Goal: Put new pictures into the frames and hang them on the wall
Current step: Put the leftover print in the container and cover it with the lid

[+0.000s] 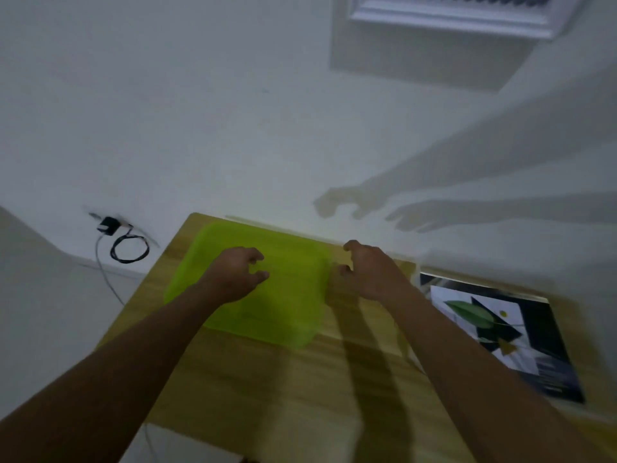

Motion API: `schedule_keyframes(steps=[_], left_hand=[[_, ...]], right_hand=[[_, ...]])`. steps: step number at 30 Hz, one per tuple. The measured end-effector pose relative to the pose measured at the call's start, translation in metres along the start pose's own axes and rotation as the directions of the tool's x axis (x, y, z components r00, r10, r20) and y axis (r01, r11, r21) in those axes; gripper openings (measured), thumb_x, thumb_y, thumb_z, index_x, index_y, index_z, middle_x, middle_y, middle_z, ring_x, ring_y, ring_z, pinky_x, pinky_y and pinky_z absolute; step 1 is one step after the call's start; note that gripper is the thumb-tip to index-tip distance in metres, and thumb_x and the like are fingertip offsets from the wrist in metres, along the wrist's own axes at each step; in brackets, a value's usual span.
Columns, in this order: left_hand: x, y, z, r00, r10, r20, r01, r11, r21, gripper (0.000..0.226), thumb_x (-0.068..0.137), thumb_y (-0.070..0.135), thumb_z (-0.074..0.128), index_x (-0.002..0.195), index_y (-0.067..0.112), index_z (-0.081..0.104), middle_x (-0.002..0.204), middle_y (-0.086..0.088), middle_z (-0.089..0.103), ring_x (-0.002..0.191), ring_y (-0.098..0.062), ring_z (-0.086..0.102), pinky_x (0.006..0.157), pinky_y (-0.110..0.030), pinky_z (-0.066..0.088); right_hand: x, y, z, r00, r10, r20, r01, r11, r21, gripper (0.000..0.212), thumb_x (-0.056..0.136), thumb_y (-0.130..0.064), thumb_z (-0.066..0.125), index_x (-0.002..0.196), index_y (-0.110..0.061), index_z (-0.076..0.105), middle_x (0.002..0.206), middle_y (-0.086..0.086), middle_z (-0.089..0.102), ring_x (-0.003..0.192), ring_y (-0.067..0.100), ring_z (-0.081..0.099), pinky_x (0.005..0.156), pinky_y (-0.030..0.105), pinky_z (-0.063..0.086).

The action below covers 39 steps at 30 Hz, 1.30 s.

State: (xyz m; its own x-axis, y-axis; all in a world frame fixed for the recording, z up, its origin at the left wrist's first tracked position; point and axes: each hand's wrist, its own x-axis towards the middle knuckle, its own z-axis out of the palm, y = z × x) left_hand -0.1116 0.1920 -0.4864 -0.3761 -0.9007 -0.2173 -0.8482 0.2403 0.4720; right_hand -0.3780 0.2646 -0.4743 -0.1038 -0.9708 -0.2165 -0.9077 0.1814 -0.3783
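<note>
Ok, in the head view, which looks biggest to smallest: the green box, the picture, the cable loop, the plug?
1. green box and picture: the box looks slightly larger, but too close to rank surely
2. cable loop
3. plug

Plain home room, white wall (200, 111), wooden table (267, 379), plugged-in charger (108, 225)

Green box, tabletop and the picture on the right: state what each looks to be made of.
Green box: probably plastic, lime-coloured and smooth with rounded corners; motion blur hides detail.
Tabletop: wood or wood-look laminate, matt, with light streaked grain; which one is unclear.
Picture: printed paper or card, with a dark border; whether glass covers it cannot be told.
</note>
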Motion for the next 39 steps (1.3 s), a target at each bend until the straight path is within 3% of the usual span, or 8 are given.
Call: schedule_keyframes(steps=[6, 11, 15, 24, 28, 31, 35, 39], left_hand=[[0.024, -0.112, -0.031, 0.995, -0.092, -0.042, 0.093, 0.995, 0.023, 0.052, 0.079, 0.032, 0.078, 0.126, 0.015, 0.06, 0.117, -0.014, 0.058, 0.108, -0.032, 0.056, 0.09, -0.036, 0.043], [0.037, -0.159, -0.028, 0.959, -0.281, 0.021, 0.279, 0.957, 0.084, 0.081, 0.079, 0.04, 0.075, 0.146, 0.017, 0.037, 0.141, -0.019, 0.042, 0.13, -0.037, 0.042, 0.105, -0.044, 0.036], [0.041, -0.173, -0.019, 0.94, -0.331, 0.079, 0.333, 0.943, -0.018, 0.089, 0.073, 0.035, 0.082, 0.146, 0.011, 0.036, 0.144, -0.017, 0.043, 0.132, -0.035, 0.041, 0.102, -0.045, 0.041], [0.041, -0.171, -0.041, 0.913, -0.372, 0.167, 0.404, 0.881, -0.245, 0.112, 0.052, 0.028, 0.096, 0.147, 0.015, 0.037, 0.138, -0.016, 0.053, 0.123, -0.035, 0.052, 0.099, -0.047, 0.045], [0.033, -0.147, -0.061, 0.94, -0.287, 0.183, 0.336, 0.868, -0.365, 0.136, 0.025, 0.05, 0.087, 0.148, 0.024, 0.035, 0.134, -0.01, 0.058, 0.12, -0.031, 0.056, 0.1, -0.049, 0.047], [0.025, -0.112, -0.069, 0.963, -0.201, 0.177, 0.261, 0.853, -0.451, 0.118, 0.036, 0.049, 0.084, 0.144, 0.033, 0.041, 0.122, -0.003, 0.063, 0.112, -0.028, 0.061, 0.097, -0.046, 0.05], [0.021, -0.06, -0.063, 0.96, -0.193, 0.201, 0.269, 0.835, -0.481, 0.094, 0.068, 0.033, 0.085, 0.148, 0.03, 0.035, 0.133, -0.004, 0.061, 0.112, -0.026, 0.062, 0.098, -0.047, 0.049], [0.021, -0.007, -0.036, 0.967, -0.129, 0.219, 0.215, 0.874, -0.436, 0.099, 0.049, 0.053, 0.078, 0.141, 0.042, 0.042, 0.127, 0.002, 0.065, 0.107, -0.025, 0.065, 0.094, -0.048, 0.052]], right_hand=[[0.032, -0.054, 0.075, 0.954, 0.27, 0.131, -0.283, 0.955, 0.088, 0.065, 0.095, -0.034, 0.057, 0.147, -0.008, 0.027, 0.134, 0.019, 0.046, 0.122, 0.034, 0.05, 0.093, 0.038, 0.046], [0.041, -0.057, 0.111, 0.874, 0.447, 0.192, -0.479, 0.86, 0.178, 0.064, 0.087, -0.036, 0.067, 0.135, -0.005, 0.037, 0.129, 0.019, 0.051, 0.117, 0.035, 0.053, 0.086, 0.035, 0.046], [0.046, -0.055, 0.119, 0.835, 0.519, 0.182, -0.55, 0.775, 0.31, 0.064, 0.081, -0.029, 0.076, 0.131, -0.009, 0.043, 0.126, 0.015, 0.058, 0.113, 0.033, 0.057, 0.082, 0.033, 0.049], [0.036, -0.052, 0.108, 0.808, 0.563, 0.175, -0.54, 0.59, 0.6, 0.087, 0.073, -0.01, 0.084, 0.146, -0.009, 0.037, 0.135, 0.018, 0.056, 0.117, 0.035, 0.058, 0.097, 0.05, 0.05], [0.01, -0.05, 0.07, 0.811, 0.576, 0.099, -0.501, 0.598, 0.626, 0.092, 0.07, -0.011, 0.086, 0.147, -0.007, 0.037, 0.133, 0.015, 0.057, 0.117, 0.033, 0.058, 0.096, 0.046, 0.05], [-0.016, -0.035, 0.041, 0.824, 0.562, 0.078, -0.481, 0.619, 0.621, 0.087, 0.071, -0.013, 0.085, 0.146, -0.01, 0.04, 0.133, 0.013, 0.058, 0.115, 0.033, 0.059, 0.091, 0.044, 0.052], [-0.055, -0.002, 0.003, 0.82, 0.571, 0.045, -0.445, 0.586, 0.677, 0.079, 0.077, -0.009, 0.079, 0.146, -0.011, 0.04, 0.134, 0.008, 0.055, 0.121, 0.032, 0.055, 0.092, 0.039, 0.048], [-0.099, 0.047, -0.027, 0.794, 0.608, 0.011, -0.42, 0.535, 0.734, 0.063, 0.078, 0.0, 0.074, 0.136, -0.012, 0.054, 0.124, 0.009, 0.064, 0.1, 0.027, 0.063, 0.08, 0.036, 0.053]])
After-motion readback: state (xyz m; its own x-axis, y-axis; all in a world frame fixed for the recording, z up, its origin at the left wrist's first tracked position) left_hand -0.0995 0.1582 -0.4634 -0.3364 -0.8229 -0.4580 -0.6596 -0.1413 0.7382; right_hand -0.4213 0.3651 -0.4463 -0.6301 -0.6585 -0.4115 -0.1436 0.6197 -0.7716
